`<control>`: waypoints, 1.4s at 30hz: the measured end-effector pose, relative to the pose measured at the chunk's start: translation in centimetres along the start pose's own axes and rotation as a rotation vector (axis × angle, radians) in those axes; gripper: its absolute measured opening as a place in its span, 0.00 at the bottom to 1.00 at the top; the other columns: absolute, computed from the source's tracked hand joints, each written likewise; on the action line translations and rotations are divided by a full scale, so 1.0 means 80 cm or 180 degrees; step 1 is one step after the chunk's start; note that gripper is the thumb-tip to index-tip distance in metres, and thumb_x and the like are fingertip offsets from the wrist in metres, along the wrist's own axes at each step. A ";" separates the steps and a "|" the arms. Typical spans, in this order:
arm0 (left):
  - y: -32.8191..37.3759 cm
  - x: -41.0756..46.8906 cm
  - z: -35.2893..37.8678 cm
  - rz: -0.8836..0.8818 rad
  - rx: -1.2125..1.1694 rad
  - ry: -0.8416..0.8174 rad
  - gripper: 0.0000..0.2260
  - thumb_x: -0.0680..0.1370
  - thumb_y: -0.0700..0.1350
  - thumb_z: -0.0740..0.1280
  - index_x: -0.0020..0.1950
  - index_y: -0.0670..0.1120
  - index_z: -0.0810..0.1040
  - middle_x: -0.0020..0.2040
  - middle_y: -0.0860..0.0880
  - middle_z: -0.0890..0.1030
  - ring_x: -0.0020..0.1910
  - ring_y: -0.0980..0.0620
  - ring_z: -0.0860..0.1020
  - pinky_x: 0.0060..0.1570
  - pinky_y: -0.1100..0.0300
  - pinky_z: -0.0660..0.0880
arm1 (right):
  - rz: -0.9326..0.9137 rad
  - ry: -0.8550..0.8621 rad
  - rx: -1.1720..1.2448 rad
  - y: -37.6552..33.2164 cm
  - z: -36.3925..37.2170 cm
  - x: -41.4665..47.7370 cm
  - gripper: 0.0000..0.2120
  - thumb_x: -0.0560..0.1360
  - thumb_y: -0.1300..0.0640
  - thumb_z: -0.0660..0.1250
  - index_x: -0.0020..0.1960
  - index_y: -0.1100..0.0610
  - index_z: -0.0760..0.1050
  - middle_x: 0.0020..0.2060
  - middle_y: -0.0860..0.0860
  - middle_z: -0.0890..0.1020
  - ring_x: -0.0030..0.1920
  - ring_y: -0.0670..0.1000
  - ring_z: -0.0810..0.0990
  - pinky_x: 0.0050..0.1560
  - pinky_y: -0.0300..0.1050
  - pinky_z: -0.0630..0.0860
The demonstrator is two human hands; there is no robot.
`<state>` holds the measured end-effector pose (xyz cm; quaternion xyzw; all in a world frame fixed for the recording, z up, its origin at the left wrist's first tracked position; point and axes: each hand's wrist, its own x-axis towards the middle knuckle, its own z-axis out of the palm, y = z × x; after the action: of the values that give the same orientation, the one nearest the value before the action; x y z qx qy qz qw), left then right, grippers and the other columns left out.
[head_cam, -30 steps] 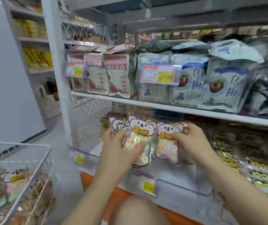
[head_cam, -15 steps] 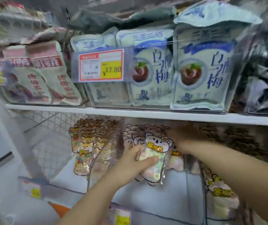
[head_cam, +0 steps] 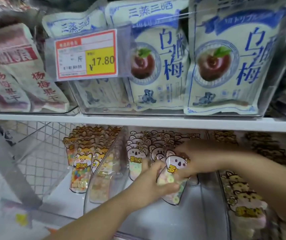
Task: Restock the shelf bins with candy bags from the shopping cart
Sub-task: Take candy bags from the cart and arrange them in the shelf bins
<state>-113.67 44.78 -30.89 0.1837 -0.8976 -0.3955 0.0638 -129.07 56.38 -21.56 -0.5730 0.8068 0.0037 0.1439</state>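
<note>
Left hand [head_cam: 149, 184] is wrapped round the lower half of a clear koala-print bag of pastel candy rings [head_cam: 178, 164], standing upright midway into the clear plastic shelf bin [head_cam: 173, 220]. Right hand [head_cam: 197, 158], slightly deeper in the bin, touches its top; too blurry to tell if it's pinching. Matching koala bags [head_cam: 138, 149] line the bin's back, so I'd guess it slides straight back, left hand pushing.

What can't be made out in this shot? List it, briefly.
The right hand: head view, motion blur; its grip cannot be told.
The koala candy bag: head view, partly covered by the left hand that grips it.
The price tag: head view, small print blurred; only 17.80 reads.
The shopping cart: outside the frame.
</note>
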 end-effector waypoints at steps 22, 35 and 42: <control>0.006 0.004 0.009 -0.0317 0.1960 0.0519 0.45 0.70 0.67 0.71 0.75 0.51 0.49 0.76 0.41 0.40 0.74 0.39 0.63 0.69 0.56 0.65 | 0.0392 -0.0204 -0.1620 -0.008 0.017 0.009 0.10 0.75 0.58 0.71 0.56 0.56 0.78 0.48 0.50 0.80 0.52 0.55 0.80 0.53 0.45 0.69; 0.008 0.013 0.014 -0.0455 0.2009 0.0753 0.39 0.75 0.46 0.69 0.77 0.55 0.45 0.72 0.39 0.25 0.72 0.36 0.66 0.64 0.53 0.72 | 0.0283 -0.0136 -0.1306 -0.004 0.016 0.008 0.17 0.74 0.44 0.73 0.54 0.55 0.78 0.51 0.50 0.82 0.55 0.56 0.81 0.60 0.49 0.71; -0.002 -0.002 0.003 -0.0826 0.1998 0.0931 0.39 0.76 0.34 0.64 0.78 0.46 0.41 0.77 0.36 0.36 0.76 0.38 0.58 0.71 0.54 0.63 | 0.0496 0.0029 -0.1820 -0.009 0.018 0.018 0.03 0.77 0.58 0.68 0.51 0.54 0.78 0.49 0.49 0.81 0.53 0.54 0.79 0.62 0.50 0.65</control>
<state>-113.56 44.88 -31.12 0.3613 -0.9259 -0.0753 0.0812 -128.50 55.07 -23.18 -0.5267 0.8152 0.2393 -0.0277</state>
